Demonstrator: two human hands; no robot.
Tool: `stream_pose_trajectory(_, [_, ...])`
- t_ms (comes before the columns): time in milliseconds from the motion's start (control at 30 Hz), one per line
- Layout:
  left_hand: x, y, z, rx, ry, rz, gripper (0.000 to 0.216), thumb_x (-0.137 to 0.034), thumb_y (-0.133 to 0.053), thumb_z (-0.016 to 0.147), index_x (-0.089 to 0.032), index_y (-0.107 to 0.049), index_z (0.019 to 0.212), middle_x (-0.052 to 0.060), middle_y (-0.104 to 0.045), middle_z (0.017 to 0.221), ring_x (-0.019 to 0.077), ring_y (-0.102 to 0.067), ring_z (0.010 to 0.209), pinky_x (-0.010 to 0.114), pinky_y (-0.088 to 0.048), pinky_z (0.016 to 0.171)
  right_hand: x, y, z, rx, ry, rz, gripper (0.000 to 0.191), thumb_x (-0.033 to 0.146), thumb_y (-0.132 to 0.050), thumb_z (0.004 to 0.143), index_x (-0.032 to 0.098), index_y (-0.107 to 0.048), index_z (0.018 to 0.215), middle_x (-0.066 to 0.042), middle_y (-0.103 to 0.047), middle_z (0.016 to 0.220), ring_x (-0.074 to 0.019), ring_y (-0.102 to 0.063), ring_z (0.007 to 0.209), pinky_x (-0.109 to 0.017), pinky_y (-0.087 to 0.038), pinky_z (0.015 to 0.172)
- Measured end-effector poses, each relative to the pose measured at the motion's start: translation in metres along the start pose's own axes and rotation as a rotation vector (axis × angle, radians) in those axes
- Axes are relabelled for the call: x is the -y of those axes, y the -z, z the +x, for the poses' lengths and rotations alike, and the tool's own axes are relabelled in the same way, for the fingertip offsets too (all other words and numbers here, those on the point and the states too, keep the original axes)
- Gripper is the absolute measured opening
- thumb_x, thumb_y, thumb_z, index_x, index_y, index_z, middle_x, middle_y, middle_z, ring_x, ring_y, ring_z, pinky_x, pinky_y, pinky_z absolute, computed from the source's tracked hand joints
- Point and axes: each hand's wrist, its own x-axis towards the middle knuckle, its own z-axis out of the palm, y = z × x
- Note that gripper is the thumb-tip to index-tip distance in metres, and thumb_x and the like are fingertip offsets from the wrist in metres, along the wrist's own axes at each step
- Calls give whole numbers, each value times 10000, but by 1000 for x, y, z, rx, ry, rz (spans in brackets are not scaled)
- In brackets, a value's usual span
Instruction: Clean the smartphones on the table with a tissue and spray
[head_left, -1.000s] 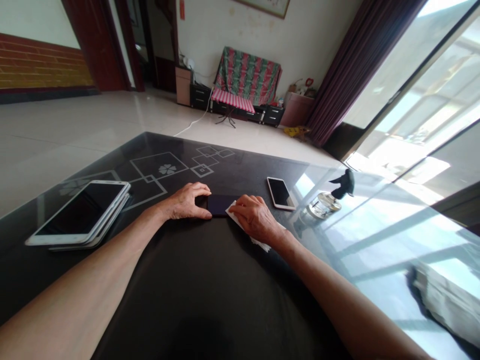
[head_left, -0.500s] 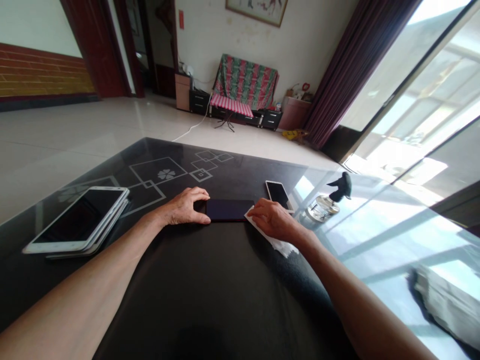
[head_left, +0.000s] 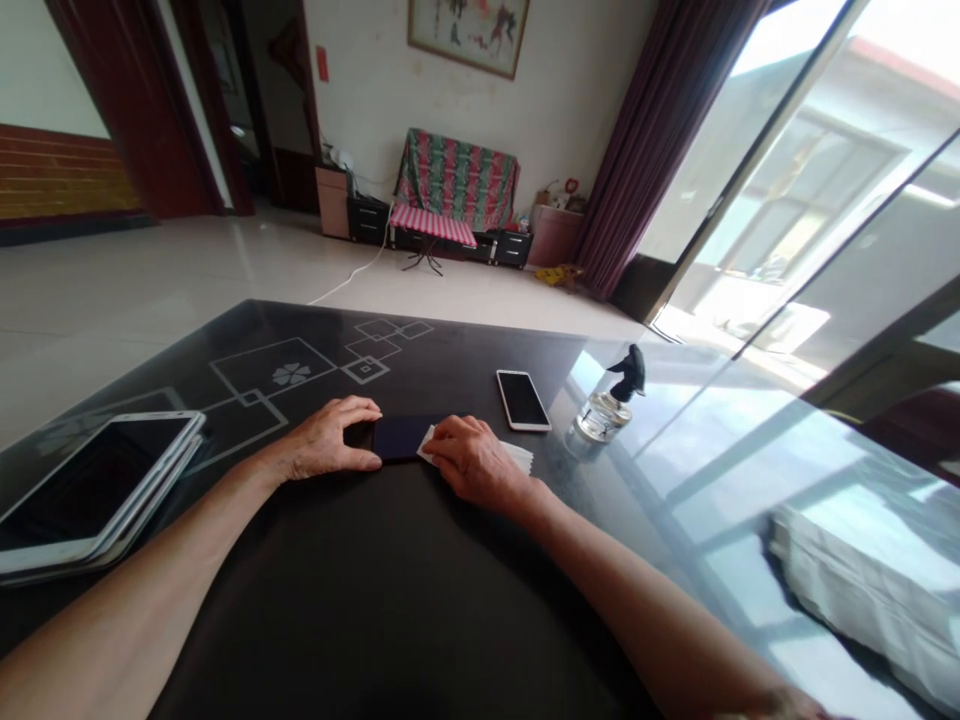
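R hand (head_left: 476, 462) moved L, fingers bunched on tissue (head_left: 519, 458) over dark phone (head_left: 397, 438); axis L–R, L hand (head_left: 324, 440) clasping L end

L hand (head_left: 330, 440) & R hand (head_left: 472, 462) bare; 2 forearms (head_left: 206, 535) also bare, narrowing twd hands.

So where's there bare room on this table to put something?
Bare patches: the black table between the left forearm and right forearm, this side of the dark phone; and the shiny stretch between spray bottle and pale bundle. It's crowded at the dark phone, with the left hand, right hand and white wipe; the white-framed phone lies just beyond.
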Motion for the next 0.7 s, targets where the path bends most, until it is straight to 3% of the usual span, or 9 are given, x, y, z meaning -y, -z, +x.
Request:
stream_pose_trajectory(267, [8, -1, 0, 8, -13, 16, 674, -659, -676, 647, -247, -637, 1179, 64, -546, 1336, 295, -493, 1230, 412, -387, 1060, 11, -10, 9, 18, 32, 2, 250, 193, -534, 904, 262, -674, 1099, -27, -618, 1084, -172, -523, 946, -321, -372, 867])
stream_pose_trajectory(567, [-2, 4, -2, 32, 9, -8, 725, -676, -674, 637, -230, -616, 1206, 70, -522, 1351, 292, -469, 1242, 411, -351, 1082, -34, 14, -7, 13, -142, -55, 262, 102, -549, 816, 226, -755, 920, -47, -673, 941, -162, -592, 830, -298, -402, 806])
stream_pose_trajectory(700, [-4, 4, -2, 35, 10, -25, 733, -679, -675, 630, -220, -623, 1199, 74, -522, 1346, 298, -471, 1227, 417, -352, 1077, -35, 14, -8, -4, -90, -60, 226, 132, -558, 846, 217, -751, 927, -49, -666, 942, -160, -582, 836, -300, -395, 809])
